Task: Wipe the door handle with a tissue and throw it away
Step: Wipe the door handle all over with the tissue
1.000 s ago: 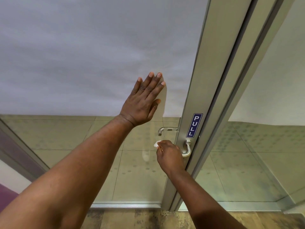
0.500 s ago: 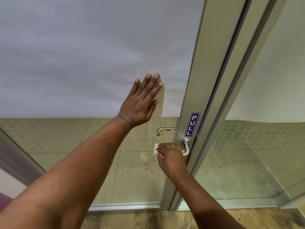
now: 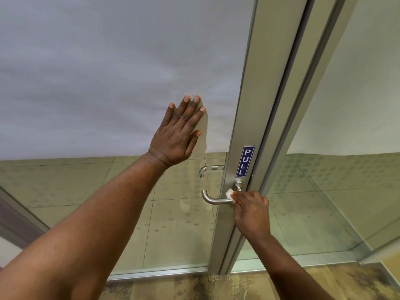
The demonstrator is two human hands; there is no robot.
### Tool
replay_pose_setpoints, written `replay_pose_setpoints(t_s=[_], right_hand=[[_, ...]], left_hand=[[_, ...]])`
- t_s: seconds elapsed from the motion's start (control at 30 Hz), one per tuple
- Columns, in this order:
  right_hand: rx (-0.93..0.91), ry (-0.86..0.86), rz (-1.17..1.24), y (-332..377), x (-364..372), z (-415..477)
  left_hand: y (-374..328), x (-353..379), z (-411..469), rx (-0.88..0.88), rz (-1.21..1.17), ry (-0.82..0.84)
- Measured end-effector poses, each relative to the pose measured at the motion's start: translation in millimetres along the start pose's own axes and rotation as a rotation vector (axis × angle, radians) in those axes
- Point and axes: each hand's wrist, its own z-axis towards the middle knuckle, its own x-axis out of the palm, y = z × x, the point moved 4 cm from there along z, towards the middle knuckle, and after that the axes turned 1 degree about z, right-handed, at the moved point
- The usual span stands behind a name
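Grip pinches tissue; glass door.

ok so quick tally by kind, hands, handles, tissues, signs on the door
hands: 2, left hand flat on the glass, right hand on the tissue
door handles: 2, near handle, far handle behind the glass
tissues: 1
PULL signs: 1
total: 6

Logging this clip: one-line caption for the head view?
Right hand presses a tissue to the door handle near its base; left hand flat on the glass.

White tissue, brushed silver door handle, navy sign with white lettering, grey frosted door glass, dotted beige floor.
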Motion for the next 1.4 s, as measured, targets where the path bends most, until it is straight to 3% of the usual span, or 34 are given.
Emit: replay_pose_setpoints(t_s=[0.23, 0.4, 0.8, 1.1, 1.27, 1.4], right_hand=[[0.015, 0.007, -0.030, -17, 7, 7], [0.077, 0.013, 0.098, -27, 15, 7], [0.919, -0.156, 1.116, -40, 55, -6], [1.237, -0.080, 1.916, -24, 62, -9], [1.196, -0.157, 1.887, -27, 63, -6], [1.092, -0.226, 1.566, -37, 57, 0]], left_hand=[[0, 2, -1, 0.005, 0.008, 0.000], [1, 3, -1, 0.007, 0.018, -0.004], [1, 4, -1, 0.005, 0.028, 0.009], [1, 3, -1, 0.007, 0.037, 0.013], [1, 2, -1, 0.007, 0.038, 0.015], [0, 2, -1, 0.006, 0.038, 0.011]])
